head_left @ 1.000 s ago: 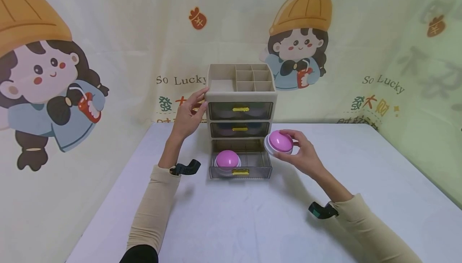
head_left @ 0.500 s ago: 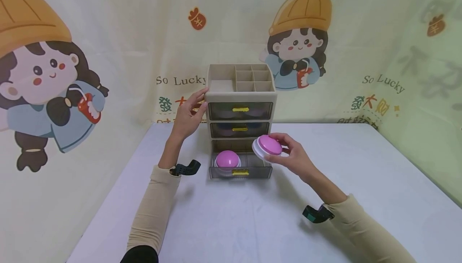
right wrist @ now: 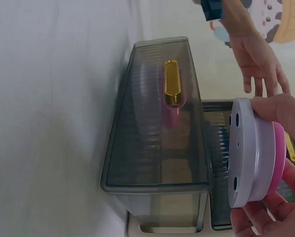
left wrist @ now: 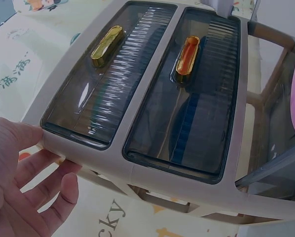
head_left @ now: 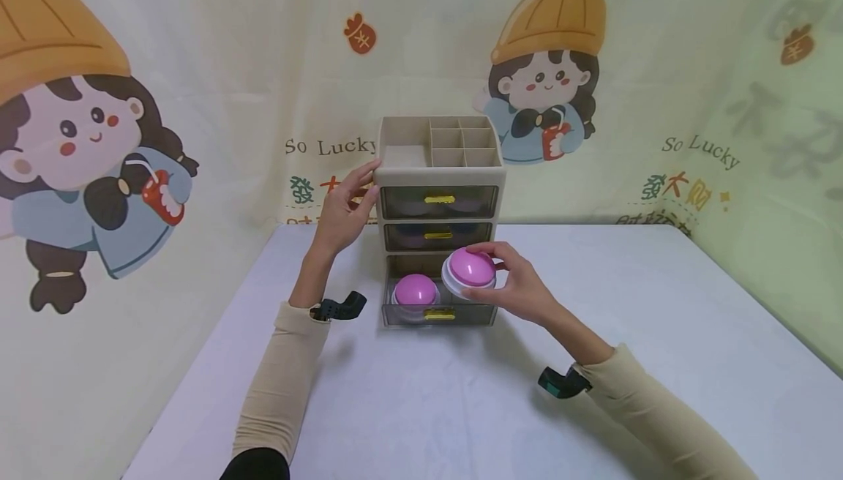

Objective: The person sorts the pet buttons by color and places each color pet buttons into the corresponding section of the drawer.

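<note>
My right hand [head_left: 523, 291] grips a round push button [head_left: 471, 268] with a glossy pink dome and white base, thumb and fingers at its sides. It is tilted over the right part of the pulled-out bottom drawer [head_left: 402, 315]. A matching push button [head_left: 416, 289] sits in that drawer's left part. In the right wrist view, the held push button [right wrist: 243, 153] shows small holes in its white underside. My left hand [head_left: 344, 209] touches the left side of the beige drawer cabinet [head_left: 441, 175]; the left wrist view shows its thumb [left wrist: 26, 136] at the cabinet's edge.
Two upper smoky drawers [head_left: 408, 203] with gold handles are closed. An open-topped divided tray [head_left: 464, 136] crowns the cabinet. A white cloth covers the table [head_left: 408, 407], and a printed cartoon curtain [head_left: 428, 41] hangs behind it.
My right hand has carried its push button leftward and slightly down, from beside the cabinet to over the open drawer. My left hand and the cabinet have stayed put.
</note>
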The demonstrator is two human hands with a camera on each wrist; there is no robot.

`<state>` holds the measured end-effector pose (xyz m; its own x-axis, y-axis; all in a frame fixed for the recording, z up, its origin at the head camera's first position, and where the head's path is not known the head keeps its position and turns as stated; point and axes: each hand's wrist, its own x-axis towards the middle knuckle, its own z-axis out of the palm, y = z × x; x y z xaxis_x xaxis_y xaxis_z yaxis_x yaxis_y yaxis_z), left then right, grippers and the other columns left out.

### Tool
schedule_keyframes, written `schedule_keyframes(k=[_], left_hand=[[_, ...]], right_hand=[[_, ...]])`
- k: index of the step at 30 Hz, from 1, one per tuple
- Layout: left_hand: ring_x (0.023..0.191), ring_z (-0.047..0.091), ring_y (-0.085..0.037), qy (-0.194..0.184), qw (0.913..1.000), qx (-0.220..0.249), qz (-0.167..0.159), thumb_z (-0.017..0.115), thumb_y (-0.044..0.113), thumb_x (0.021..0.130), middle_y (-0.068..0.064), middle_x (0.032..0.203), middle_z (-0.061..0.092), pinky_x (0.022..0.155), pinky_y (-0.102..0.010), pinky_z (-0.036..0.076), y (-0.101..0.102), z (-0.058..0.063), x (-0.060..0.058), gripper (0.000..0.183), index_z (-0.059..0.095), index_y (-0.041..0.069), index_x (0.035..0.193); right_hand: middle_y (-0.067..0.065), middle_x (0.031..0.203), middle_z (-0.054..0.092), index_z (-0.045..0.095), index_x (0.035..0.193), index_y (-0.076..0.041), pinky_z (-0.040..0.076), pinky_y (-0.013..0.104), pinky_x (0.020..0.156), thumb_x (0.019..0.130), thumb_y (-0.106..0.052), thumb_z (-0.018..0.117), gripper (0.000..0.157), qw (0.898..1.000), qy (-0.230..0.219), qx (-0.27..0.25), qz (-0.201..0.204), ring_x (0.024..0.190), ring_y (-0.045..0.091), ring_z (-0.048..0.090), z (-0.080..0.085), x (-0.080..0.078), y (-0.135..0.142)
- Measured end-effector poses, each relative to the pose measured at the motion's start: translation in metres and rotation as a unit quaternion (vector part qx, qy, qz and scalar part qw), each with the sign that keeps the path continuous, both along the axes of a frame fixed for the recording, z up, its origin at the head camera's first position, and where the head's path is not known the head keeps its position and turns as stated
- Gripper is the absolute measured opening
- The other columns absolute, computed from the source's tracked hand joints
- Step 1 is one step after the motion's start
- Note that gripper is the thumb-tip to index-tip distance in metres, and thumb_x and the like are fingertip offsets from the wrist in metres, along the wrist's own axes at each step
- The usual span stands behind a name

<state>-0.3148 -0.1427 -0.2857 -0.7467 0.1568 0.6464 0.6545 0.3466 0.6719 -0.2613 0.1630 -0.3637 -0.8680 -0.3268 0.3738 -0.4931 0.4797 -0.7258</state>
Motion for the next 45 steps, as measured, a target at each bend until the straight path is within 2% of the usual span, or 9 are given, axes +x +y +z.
schedule_keyframes(k=[6,13,19,23,27,31,35,45], left_hand=[[0.118,0.064,-0.042,-0.002,1.0000,0.001,0.000,0.056,0.006,0.103,-0.019,0.148,0.056,0.083,-0.033,0.050,0.001,0.000,0.000,0.045,0.052,0.007,0.149],[0.118,0.065,-0.042,0.003,1.0000,-0.002,0.000,0.056,0.006,0.103,-0.019,0.147,0.057,0.081,-0.027,0.049,0.001,0.000,-0.001,0.045,0.052,0.005,0.148],[0.119,0.064,-0.042,0.002,1.0000,-0.002,-0.002,0.056,0.005,0.103,-0.019,0.147,0.056,0.082,-0.028,0.050,0.001,0.001,0.000,0.045,0.052,0.005,0.148],[0.118,0.065,-0.042,0.001,1.0000,-0.001,-0.004,0.056,0.005,0.104,-0.020,0.147,0.056,0.081,-0.028,0.050,0.000,0.001,0.001,0.045,0.052,0.005,0.148],[0.119,0.064,-0.043,0.000,1.0000,-0.001,-0.007,0.056,0.005,0.104,-0.020,0.146,0.056,0.081,-0.024,0.049,0.000,0.002,0.001,0.045,0.052,0.005,0.148],[0.117,0.065,-0.043,0.003,1.0000,0.000,-0.008,0.056,0.005,0.104,-0.021,0.146,0.057,0.079,-0.021,0.049,0.000,0.002,0.001,0.045,0.052,0.004,0.148],[0.118,0.065,-0.043,0.004,1.0000,0.000,-0.007,0.056,0.005,0.104,-0.020,0.146,0.057,0.080,-0.023,0.049,0.000,0.002,0.001,0.045,0.052,0.005,0.148],[0.118,0.065,-0.043,0.008,0.9999,-0.002,-0.009,0.055,0.004,0.104,-0.021,0.146,0.057,0.079,-0.023,0.049,-0.001,0.001,0.000,0.045,0.052,0.005,0.148]], right_hand=[[0.008,0.134,0.057,0.058,0.137,-0.014,0.049,0.046,0.098,0.077,-0.023,0.090,0.069,1.000,-0.001,0.000,0.000,0.121,0.026,0.055,-0.004,-0.004,-0.004],[0.007,0.132,0.057,0.058,0.137,-0.015,0.048,0.049,0.098,0.077,-0.024,0.091,0.069,1.000,-0.006,0.005,0.002,0.119,0.026,0.055,-0.014,-0.008,-0.004],[0.008,0.131,0.058,0.059,0.136,-0.014,0.050,0.050,0.097,0.077,-0.025,0.091,0.068,1.000,-0.005,0.015,0.001,0.118,0.028,0.056,-0.016,-0.008,-0.005],[0.009,0.132,0.058,0.060,0.136,-0.015,0.050,0.048,0.095,0.078,-0.026,0.090,0.066,1.000,0.002,0.026,0.002,0.119,0.029,0.054,-0.016,-0.009,-0.006],[0.009,0.135,0.058,0.062,0.134,-0.017,0.049,0.052,0.096,0.078,-0.024,0.090,0.063,0.999,0.006,0.034,0.005,0.123,0.030,0.050,-0.019,-0.011,-0.007],[0.009,0.135,0.060,0.063,0.133,-0.011,0.047,0.056,0.101,0.077,-0.022,0.091,0.063,0.999,0.015,0.038,0.006,0.124,0.031,0.053,-0.021,-0.013,-0.008],[0.010,0.133,0.062,0.063,0.132,-0.005,0.044,0.055,0.106,0.078,-0.020,0.090,0.062,0.999,0.019,0.033,0.007,0.124,0.031,0.057,-0.021,-0.014,-0.007],[0.010,0.131,0.063,0.063,0.130,-0.006,0.044,0.057,0.104,0.080,-0.019,0.089,0.058,0.999,0.023,0.021,-0.011,0.121,0.032,0.058,-0.022,-0.011,-0.004]])
